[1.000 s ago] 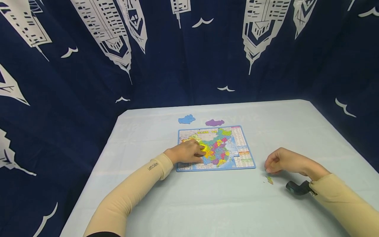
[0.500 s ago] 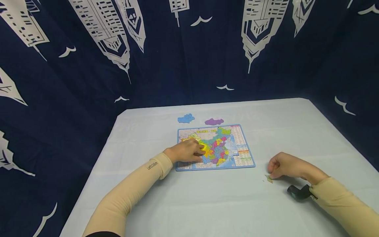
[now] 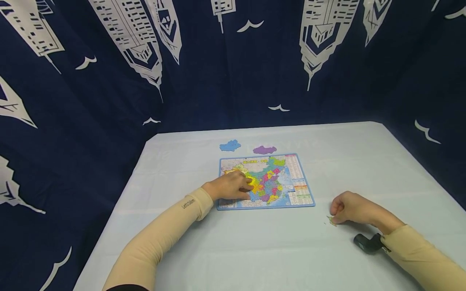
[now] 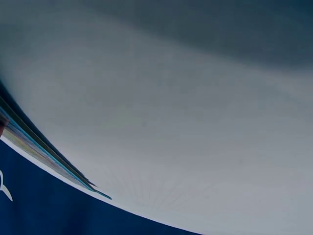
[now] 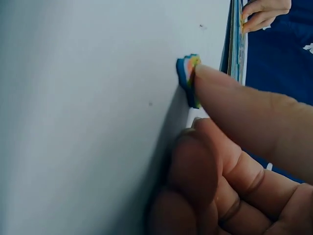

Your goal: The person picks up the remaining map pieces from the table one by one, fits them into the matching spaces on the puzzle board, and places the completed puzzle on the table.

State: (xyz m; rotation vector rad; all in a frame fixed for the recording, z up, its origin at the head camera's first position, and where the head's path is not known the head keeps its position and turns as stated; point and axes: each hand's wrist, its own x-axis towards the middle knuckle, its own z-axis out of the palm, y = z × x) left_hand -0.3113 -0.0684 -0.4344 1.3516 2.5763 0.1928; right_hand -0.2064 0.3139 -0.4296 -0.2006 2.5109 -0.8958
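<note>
A map jigsaw board (image 3: 300, 196) with a blue border lies flat on the white table. My left hand (image 3: 231, 186) rests on its left part, fingers slightly bent, covering some of the map. To the right of the board, my right hand (image 3: 351, 208) is low over the table. Its thumb (image 5: 254, 105) lies on top of a small yellow-green puzzle piece (image 5: 185, 73) with a thick blue edge. The other fingers are loosely curled, apart from the piece. In the left wrist view the board (image 4: 49, 156) shows edge-on, and the left hand is almost wholly out of frame.
A blue puzzle piece (image 3: 230, 145) and a purple puzzle piece (image 3: 264, 150) lie behind the board's far edge. A dark wrist camera (image 3: 367, 243) hangs from the right sleeve. A navy curtain (image 3: 225, 81) with white building prints stands behind the table.
My right hand has come down and a little toward me, from beside the small piece onto it. The left hand has stayed on the board.
</note>
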